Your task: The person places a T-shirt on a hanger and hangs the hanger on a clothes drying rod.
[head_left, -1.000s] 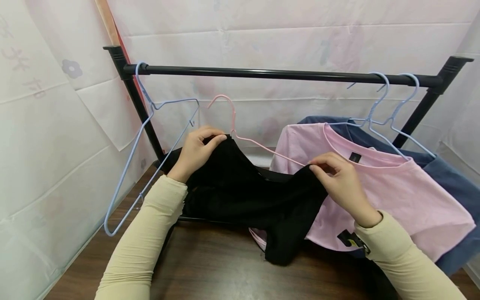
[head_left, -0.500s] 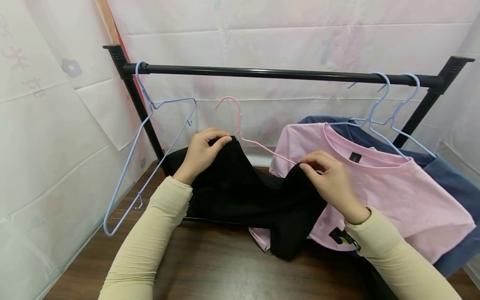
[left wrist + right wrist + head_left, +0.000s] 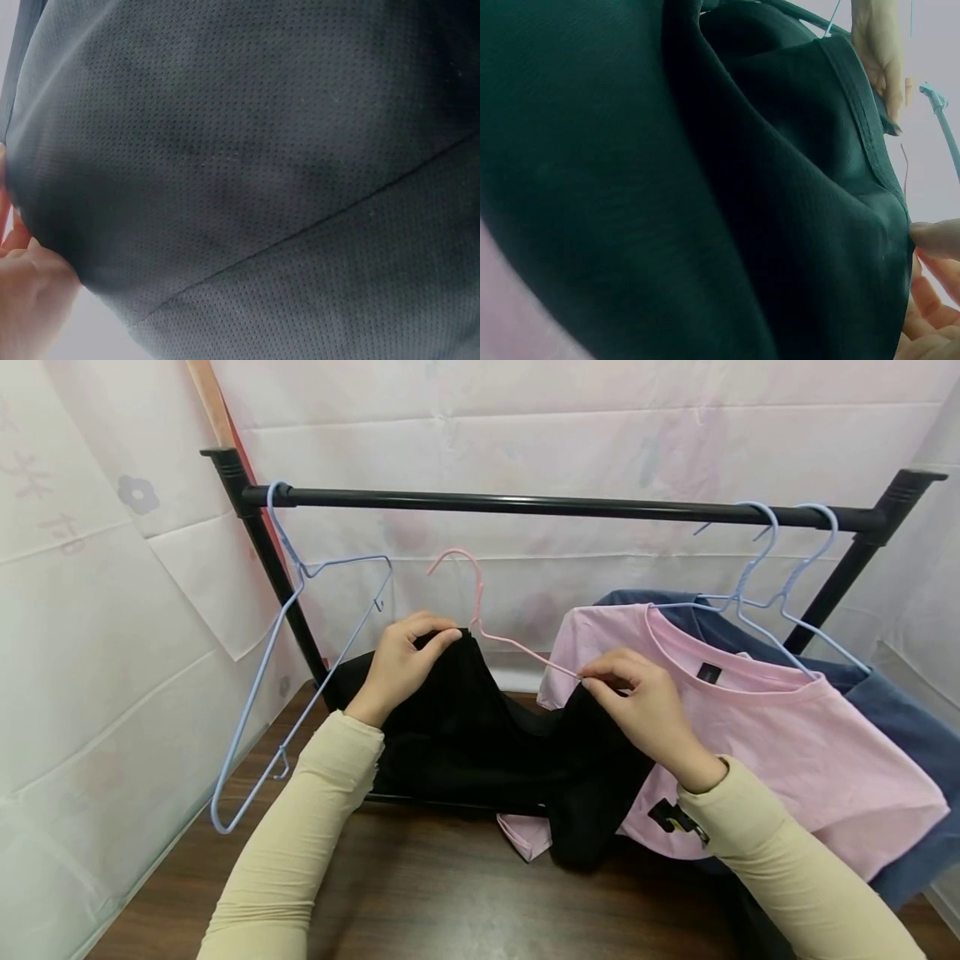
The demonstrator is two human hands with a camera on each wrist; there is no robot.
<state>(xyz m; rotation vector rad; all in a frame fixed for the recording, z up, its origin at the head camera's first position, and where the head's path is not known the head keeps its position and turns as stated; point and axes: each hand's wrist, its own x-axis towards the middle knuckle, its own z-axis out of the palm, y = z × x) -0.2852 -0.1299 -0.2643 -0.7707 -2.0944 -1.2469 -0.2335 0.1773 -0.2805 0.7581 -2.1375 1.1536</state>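
Note:
A black garment (image 3: 480,743) is draped between my two hands below the black rail (image 3: 555,508). My left hand (image 3: 405,656) grips its top edge beside the neck of a pink hanger (image 3: 480,602). My right hand (image 3: 637,702) pinches the garment's other edge against the pink hanger's arm. The hanger's hook hangs free under the rail. In the left wrist view the black mesh cloth (image 3: 255,172) fills the frame. In the right wrist view the black cloth (image 3: 705,187) and its hem show, with my right fingertips (image 3: 934,240) at the edge.
An empty blue hanger (image 3: 300,635) hangs at the rail's left end. A pink shirt (image 3: 757,735) and a blue shirt (image 3: 900,718) hang on blue hangers at the right. A dark wooden surface (image 3: 420,902) lies below. White printed sheets cover the walls.
My right hand has slid left and up along the pink hanger's arm with the garment's edge. The hanging tail of black cloth has risen. My left hand has shifted slightly right.

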